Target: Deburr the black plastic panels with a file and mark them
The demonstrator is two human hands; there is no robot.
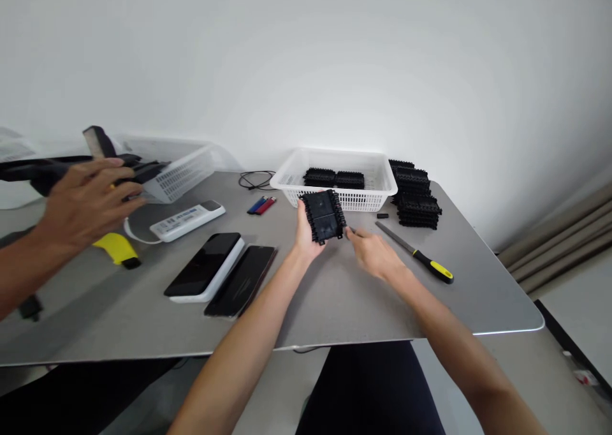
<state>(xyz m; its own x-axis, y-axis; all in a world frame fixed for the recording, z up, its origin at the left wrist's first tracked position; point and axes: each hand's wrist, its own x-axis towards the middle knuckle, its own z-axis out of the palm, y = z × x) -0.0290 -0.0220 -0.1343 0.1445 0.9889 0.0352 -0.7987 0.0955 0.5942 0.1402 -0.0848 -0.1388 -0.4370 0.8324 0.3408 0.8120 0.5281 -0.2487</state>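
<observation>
My left hand (306, 234) grips a black plastic part (325, 215) with toothed sides, tilted up above the table in front of the white basket. Close to the part's lower right corner, my right hand (371, 250) is closed around a thin dark tool (350, 231), whose tip lies at the part's edge. Most of that tool is hidden by the fingers. Similar black parts (335, 178) lie inside the white basket (335, 196), and several more are stacked (417, 199) to its right.
A file (433, 266) with a yellow-black handle lies at right, near a small black piece (382, 215). Left are lighters (261, 205), two phones (205, 263) (241, 280), a power strip (189, 221) and a yellow tool (117, 249). Another person's hand (86, 199) holds black parts by a second basket (184, 173).
</observation>
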